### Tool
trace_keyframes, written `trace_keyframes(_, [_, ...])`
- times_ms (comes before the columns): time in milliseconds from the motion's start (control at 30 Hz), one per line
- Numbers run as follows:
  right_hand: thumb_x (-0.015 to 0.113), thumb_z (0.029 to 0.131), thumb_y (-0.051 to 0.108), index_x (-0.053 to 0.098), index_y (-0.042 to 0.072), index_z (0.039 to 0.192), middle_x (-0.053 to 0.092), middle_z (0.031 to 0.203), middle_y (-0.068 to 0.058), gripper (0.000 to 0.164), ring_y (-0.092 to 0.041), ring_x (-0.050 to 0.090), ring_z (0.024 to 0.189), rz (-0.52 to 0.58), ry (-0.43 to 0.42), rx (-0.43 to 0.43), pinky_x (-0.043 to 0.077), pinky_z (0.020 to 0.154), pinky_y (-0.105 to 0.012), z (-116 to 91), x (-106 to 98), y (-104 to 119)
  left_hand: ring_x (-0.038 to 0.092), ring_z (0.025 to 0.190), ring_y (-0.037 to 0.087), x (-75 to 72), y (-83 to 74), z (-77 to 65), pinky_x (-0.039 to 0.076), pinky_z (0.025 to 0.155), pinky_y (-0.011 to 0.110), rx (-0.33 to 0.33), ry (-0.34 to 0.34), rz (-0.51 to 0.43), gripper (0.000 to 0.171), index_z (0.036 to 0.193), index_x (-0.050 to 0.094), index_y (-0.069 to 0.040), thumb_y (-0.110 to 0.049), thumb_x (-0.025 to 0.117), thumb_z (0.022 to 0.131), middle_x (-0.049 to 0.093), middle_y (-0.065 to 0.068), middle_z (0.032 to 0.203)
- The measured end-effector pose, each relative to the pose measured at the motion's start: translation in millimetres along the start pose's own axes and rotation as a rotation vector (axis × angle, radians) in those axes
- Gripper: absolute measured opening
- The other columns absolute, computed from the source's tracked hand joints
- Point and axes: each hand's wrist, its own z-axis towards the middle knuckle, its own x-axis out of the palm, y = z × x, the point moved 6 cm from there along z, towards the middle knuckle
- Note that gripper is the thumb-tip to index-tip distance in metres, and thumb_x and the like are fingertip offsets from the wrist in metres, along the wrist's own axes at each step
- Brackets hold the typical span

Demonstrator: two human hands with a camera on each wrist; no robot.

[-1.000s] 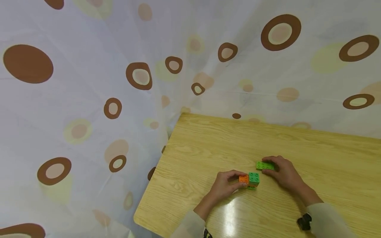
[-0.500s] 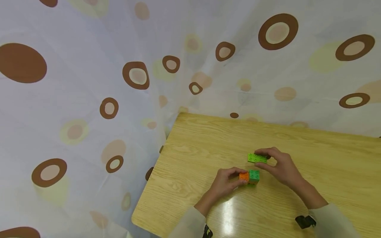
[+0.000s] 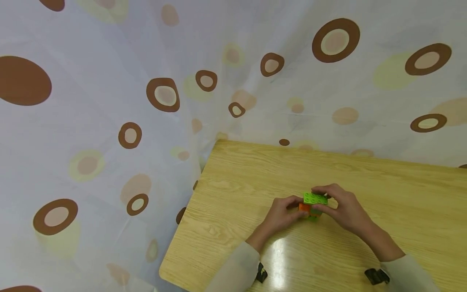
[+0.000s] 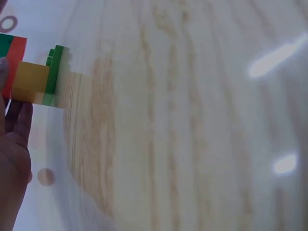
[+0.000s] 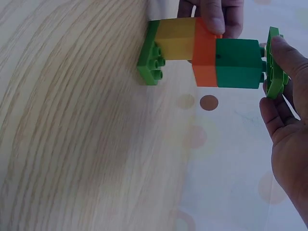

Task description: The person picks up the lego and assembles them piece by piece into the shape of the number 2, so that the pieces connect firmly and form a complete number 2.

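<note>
My left hand [image 3: 281, 213] steadies a stack of toy building bricks, pinching the orange brick [image 5: 205, 65] between thumb and fingers. From the table up, the stack runs from a light green plate brick [image 5: 147, 57] to a yellow brick [image 5: 175, 39], the orange one, then a dark green brick [image 5: 238, 63] with studs on top. A second light green plate brick [image 3: 315, 198] is pinched by one end in my right hand [image 3: 344, 207]. In the right wrist view that plate brick stands right at the dark green brick's studs, slightly tilted. From above it covers most of the stack.
The stack stands on a wood-grain table [image 3: 251, 174], whose left edge and rounded front corner show in the head view. A white curtain [image 3: 233, 48] with brown and pale circles hangs behind and to the left. Light glares on the tabletop near the left forearm.
My right hand has picked the light green plate brick up from the table and carried it left, over the stack. My left hand keeps its grip on the orange brick.
</note>
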Motion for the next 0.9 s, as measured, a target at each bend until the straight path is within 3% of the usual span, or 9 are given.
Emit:
trace_keyframes(300, [0.094,0.073,0.0,0.071,0.009,0.128,0.071,0.118,-0.001,0.061,-0.013,0.067,0.101,-0.021,0.009,0.001,0.051,0.088,-0.014,-5,3,-8,0.067,0.116,0.0,2.0,2.9,8.5,0.053,0.096,0.015,-0.034,-0.014,-0.039,0.031,0.124,0.075,-0.008,-0.013,0.082,0.094,0.077,0.002,0.123])
trace_keyframes(567, [0.094,0.072,-0.002,0.072,0.009,0.127,0.072,0.118,-0.002,0.06,-0.009,0.067,0.106,-0.015,-0.042,0.036,0.045,0.091,-0.005,-8,7,-11,0.068,0.116,0.0,3.6,6.1,9.4,0.054,0.096,0.016,-0.026,-0.022,-0.05,0.03,0.123,0.074,-0.008,-0.013,0.082,0.094,0.077,0.002,0.122])
trace_keyframes(900, [0.094,0.07,-0.005,0.073,0.012,0.126,0.073,0.115,0.001,0.062,-0.006,0.067,0.106,0.015,-0.13,0.032,0.048,0.089,-0.006,-15,12,-11,0.068,0.115,0.0,3.9,6.4,8.2,0.055,0.096,0.018,-0.034,-0.021,-0.051,0.029,0.121,0.075,-0.008,-0.012,0.082,0.094,0.077,0.003,0.121])
